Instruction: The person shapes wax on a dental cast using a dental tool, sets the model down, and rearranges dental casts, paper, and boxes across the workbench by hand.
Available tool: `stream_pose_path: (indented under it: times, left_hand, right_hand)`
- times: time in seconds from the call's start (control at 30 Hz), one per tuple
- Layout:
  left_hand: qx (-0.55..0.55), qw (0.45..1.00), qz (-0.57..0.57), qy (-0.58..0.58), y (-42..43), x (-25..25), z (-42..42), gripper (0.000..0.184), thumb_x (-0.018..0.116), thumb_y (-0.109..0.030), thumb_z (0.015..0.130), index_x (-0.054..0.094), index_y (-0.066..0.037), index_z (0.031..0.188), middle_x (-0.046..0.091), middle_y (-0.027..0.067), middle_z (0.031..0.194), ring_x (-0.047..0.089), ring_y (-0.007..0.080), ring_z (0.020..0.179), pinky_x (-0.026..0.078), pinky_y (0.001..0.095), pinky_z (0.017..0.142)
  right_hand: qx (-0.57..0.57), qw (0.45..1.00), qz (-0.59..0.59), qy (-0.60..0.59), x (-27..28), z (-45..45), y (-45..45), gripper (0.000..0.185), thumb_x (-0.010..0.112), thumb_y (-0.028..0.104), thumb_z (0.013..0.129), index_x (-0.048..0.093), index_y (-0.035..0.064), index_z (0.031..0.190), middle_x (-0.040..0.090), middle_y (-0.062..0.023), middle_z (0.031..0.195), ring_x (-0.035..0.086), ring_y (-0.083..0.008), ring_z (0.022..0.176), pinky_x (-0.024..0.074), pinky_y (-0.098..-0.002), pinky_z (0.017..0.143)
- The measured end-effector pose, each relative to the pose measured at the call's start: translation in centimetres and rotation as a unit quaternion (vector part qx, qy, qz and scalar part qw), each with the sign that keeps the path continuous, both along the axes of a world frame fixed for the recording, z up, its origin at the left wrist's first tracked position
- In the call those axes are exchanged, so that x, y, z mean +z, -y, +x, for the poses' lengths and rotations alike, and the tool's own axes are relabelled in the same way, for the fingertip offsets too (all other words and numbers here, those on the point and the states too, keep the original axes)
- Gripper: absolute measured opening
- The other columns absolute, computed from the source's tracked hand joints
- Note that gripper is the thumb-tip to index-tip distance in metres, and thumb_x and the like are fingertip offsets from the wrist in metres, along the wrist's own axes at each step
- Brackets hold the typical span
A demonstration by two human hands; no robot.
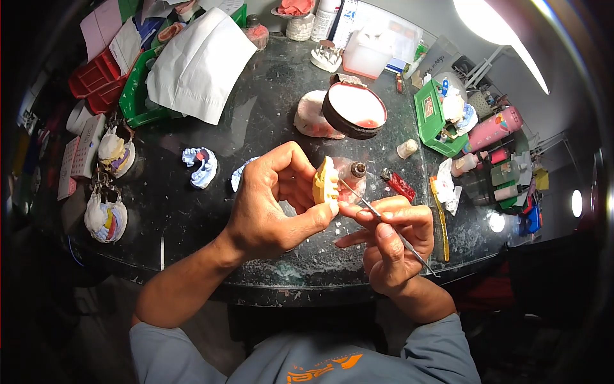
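My left hand (272,192) is closed around a yellow dental cast (325,181), holding it upright with its teeth turned to the right. Between the thumb and fingers of my right hand (396,240) is a thin metal dental carving tool (391,229). Its upper tip points at the tooth side of the cast; whether it touches I cannot tell. Just behind the cast stands a glass spirit burner (355,176) with a dark metal neck. A blue-and-white dental cast (240,173) is partly hidden by my left hand.
A round tin of pale wax (355,107) stands beyond my hands. Another blue-white cast (199,166) lies left. Articulated casts (106,214) sit at the far left. To the right are a red lighter (399,184), a yellow-handled brush (441,221) and a green box (432,121).
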State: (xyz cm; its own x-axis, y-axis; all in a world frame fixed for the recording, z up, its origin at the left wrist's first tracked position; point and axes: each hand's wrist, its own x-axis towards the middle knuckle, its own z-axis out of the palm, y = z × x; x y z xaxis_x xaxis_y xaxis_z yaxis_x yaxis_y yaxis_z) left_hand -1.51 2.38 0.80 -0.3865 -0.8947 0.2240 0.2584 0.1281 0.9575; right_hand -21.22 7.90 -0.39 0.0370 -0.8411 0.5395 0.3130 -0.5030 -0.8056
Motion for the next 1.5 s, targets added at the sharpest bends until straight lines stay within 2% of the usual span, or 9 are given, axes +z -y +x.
stream_pose_path:
  times: [0.5,1.3,1.4,1.5]
  left_hand:
    - [0.003,1.0,0.0,-0.004,-0.07,0.16,-0.05,0.028,0.076,-0.007,0.081,0.052,-0.002,0.094,0.068,0.0073,0.086,0.068,0.0087,0.076,0.055,0.0239,0.071]
    - [0.002,1.0,0.006,-0.012,-0.06,0.11,-0.06,0.029,0.078,-0.007,0.08,0.053,-0.002,0.094,0.069,0.0074,0.087,0.068,0.0087,0.076,0.055,0.0237,0.071]
    - [0.011,1.0,0.005,-0.007,-0.11,0.25,-0.16,0.028,0.077,-0.006,0.079,0.053,-0.003,0.094,0.069,0.0071,0.086,0.067,0.008,0.076,0.055,0.0227,0.07]
    - [0.033,0.999,0.007,0.022,-0.16,0.45,-0.11,0.028,0.077,-0.004,0.079,0.053,-0.002,0.094,0.068,0.0071,0.086,0.066,0.0071,0.075,0.054,0.0218,0.068]
  right_hand:
    - [0.003,1.0,0.002,0.004,0.11,0.05,-0.01,0.016,0.051,-0.004,0.098,0.048,-0.003,0.114,0.057,-0.0194,0.109,0.069,-0.0352,0.108,0.0687,-0.0386,0.07]
    - [0.005,1.0,0.012,0.007,0.02,-0.18,-0.06,0.018,0.05,-0.003,0.099,0.046,-0.0017,0.116,0.055,-0.0201,0.111,0.069,-0.0376,0.107,0.0688,-0.0389,0.071]
    - [-0.021,1.0,-0.002,0.003,0.27,0.05,-0.07,0.017,0.05,-0.003,0.098,0.046,-0.0014,0.115,0.057,-0.0194,0.109,0.07,-0.0354,0.104,0.0679,-0.0361,0.071]
    - [-0.056,0.997,-0.031,-0.038,0.24,-0.42,0.19,0.016,0.051,-0.002,0.098,0.047,-0.0019,0.114,0.06,-0.0186,0.106,0.073,-0.0306,0.093,0.0644,-0.0301,0.065]
